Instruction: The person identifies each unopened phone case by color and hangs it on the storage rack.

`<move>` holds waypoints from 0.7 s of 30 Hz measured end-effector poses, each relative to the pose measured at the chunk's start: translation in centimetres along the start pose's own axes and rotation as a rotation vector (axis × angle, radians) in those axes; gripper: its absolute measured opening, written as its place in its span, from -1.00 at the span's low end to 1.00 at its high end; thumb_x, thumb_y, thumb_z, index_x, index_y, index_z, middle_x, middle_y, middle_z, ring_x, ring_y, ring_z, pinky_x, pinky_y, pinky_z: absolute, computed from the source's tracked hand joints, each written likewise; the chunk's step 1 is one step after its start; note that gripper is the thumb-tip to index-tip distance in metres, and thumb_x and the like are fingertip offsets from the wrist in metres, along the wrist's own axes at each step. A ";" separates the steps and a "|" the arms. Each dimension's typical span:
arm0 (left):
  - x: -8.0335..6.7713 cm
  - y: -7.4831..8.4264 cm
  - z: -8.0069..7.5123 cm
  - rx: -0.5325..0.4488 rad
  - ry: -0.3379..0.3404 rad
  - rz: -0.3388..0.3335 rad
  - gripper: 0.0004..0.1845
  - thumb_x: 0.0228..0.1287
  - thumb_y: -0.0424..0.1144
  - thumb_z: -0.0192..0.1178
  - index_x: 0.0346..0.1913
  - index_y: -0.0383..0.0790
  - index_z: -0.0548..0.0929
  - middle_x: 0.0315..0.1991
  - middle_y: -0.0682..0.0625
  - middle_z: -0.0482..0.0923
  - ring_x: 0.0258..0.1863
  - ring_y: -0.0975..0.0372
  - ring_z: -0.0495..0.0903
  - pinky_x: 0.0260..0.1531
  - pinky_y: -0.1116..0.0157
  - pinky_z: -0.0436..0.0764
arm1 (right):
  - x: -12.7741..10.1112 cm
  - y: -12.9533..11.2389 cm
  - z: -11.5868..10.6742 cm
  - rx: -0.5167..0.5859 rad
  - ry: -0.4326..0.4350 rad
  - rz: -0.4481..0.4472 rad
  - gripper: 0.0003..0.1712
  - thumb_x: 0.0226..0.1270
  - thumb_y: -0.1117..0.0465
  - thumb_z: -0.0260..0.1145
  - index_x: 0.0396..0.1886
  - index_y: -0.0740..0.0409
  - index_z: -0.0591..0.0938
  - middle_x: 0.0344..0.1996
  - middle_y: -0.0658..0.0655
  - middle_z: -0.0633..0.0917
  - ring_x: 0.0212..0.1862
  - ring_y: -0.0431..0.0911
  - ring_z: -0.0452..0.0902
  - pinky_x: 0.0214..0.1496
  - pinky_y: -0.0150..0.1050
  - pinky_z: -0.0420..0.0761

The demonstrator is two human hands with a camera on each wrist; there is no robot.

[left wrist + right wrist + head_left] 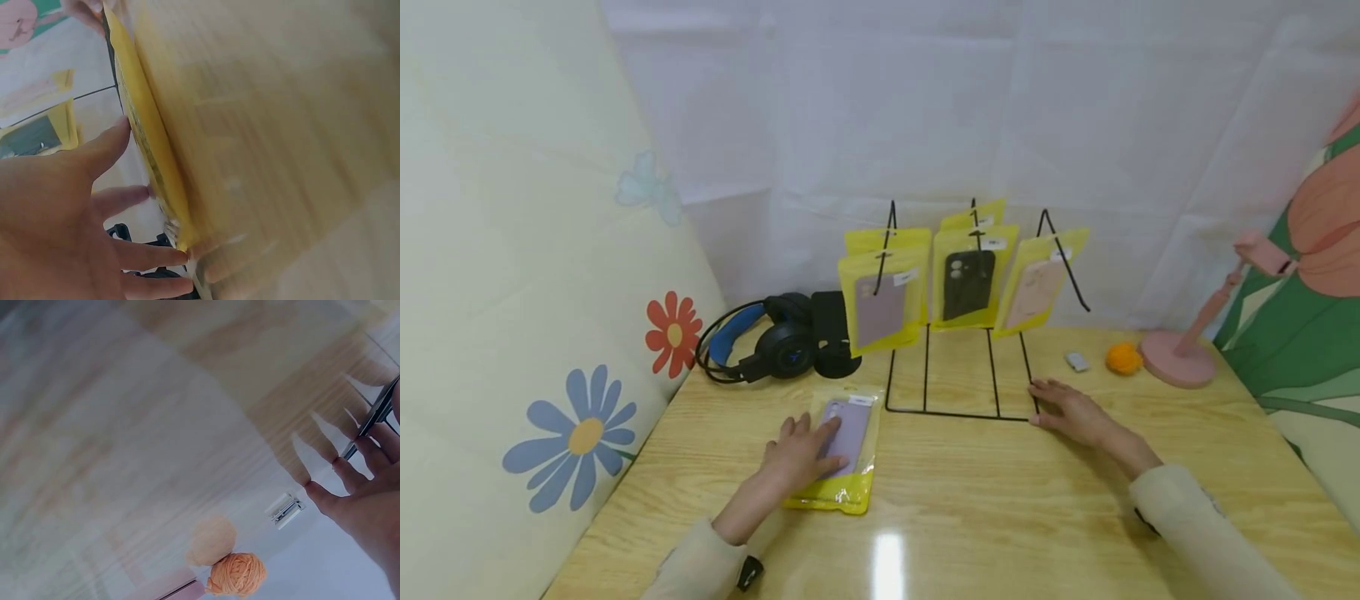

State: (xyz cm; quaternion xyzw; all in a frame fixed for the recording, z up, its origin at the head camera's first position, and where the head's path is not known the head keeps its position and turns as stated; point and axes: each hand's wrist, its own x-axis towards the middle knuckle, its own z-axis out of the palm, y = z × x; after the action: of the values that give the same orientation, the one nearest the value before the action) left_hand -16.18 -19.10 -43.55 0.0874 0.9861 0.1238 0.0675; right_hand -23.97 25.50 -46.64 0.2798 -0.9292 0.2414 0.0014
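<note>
A purple phone case in a clear-and-yellow pouch lies flat on the wooden table. My left hand rests on it with fingers spread; in the left wrist view the fingertips touch the pouch's surface. To the right stands a black wire display rack, its base flat on the table. At the base's right side, my right hand touches the wire and tabletop with its fingers extended. From the rack's hooks hang several pouched phone cases: purple, black and pale pink ones in front.
Left of the rack, black headphones with blue padding lie beside a black stand. Toward the right are a small whitish object, an orange yarn ball and a pink lamp-like stand. White cloth hangs behind.
</note>
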 end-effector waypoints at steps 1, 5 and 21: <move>-0.1 -0.1 0.0 0.000 -0.007 0.002 -0.32 0.24 0.07 0.25 0.36 -0.16 0.42 0.28 -0.57 0.20 0.25 -0.45 0.15 -0.02 -0.40 0.30 | 0.0 0.0 0.0 0.000 -0.009 0.010 -0.33 0.34 0.09 0.30 0.29 0.44 0.41 0.30 0.45 0.36 0.33 0.42 0.16 0.25 0.32 0.21; -0.4 -0.3 -0.2 -0.014 -0.029 0.012 -0.38 0.28 0.01 0.23 0.35 -0.15 0.44 0.27 -0.58 0.20 0.24 -0.47 0.15 -0.01 -0.41 0.29 | 0.1 0.0 0.0 -0.003 -0.026 0.034 -0.32 0.35 0.05 0.28 0.30 0.42 0.41 0.31 0.44 0.35 0.34 0.40 0.15 0.26 0.31 0.20; 0.5 -0.4 -0.5 -0.278 0.075 0.000 -0.35 -0.02 -0.35 0.49 0.21 -0.27 0.52 0.03 -0.28 0.30 -0.14 -0.03 0.40 -0.18 0.10 0.50 | 0.0 -0.1 -0.2 -0.004 -0.005 0.009 -0.33 0.34 0.08 0.29 0.30 0.43 0.41 0.30 0.45 0.37 0.32 0.41 0.17 0.24 0.31 0.22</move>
State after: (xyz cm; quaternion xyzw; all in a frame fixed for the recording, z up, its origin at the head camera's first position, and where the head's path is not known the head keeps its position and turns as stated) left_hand -16.75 -19.47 -43.25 0.0725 0.9612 0.2626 0.0421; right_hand -23.98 25.53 -46.44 0.2761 -0.9310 0.2388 -0.0017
